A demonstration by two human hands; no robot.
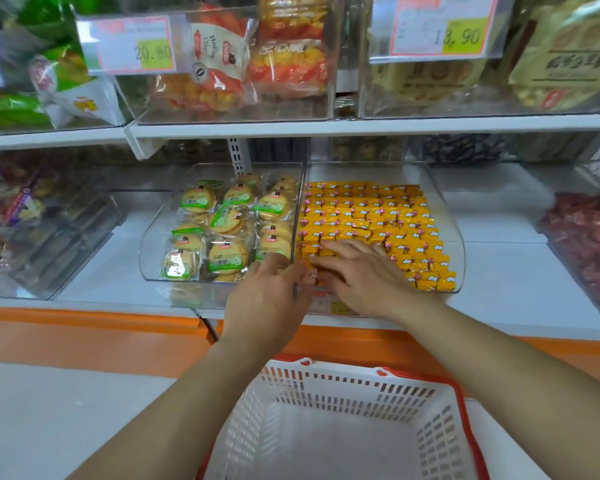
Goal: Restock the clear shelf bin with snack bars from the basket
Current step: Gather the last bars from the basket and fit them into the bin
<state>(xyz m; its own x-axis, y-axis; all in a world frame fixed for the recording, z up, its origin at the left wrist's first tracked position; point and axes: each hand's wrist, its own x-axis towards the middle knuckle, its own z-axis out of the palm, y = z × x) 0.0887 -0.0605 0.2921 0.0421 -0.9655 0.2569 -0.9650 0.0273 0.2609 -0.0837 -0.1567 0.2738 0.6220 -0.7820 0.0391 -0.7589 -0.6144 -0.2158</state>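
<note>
The clear shelf bin point(456, 244) sits on the lower shelf, filled with neat rows of yellow snack bars point(371, 213). My right hand point(361, 275) lies flat on the bars at the bin's front left, fingers spread and pointing left. My left hand point(267, 303) is at the bin's front-left corner, its blurred fingertips touching the bars near the dividing wall. Whether it grips a bar is unclear. The white basket point(329, 400) with a red rim stands below my arms, and no bars show inside it.
A neighbouring clear bin point(149, 244) of round green-labelled cookies adjoins on the left. Other clear bins of snacks stand at far left and far right. An upper shelf point(361, 128) with price tags overhangs. An orange shelf edge point(84, 323) runs below.
</note>
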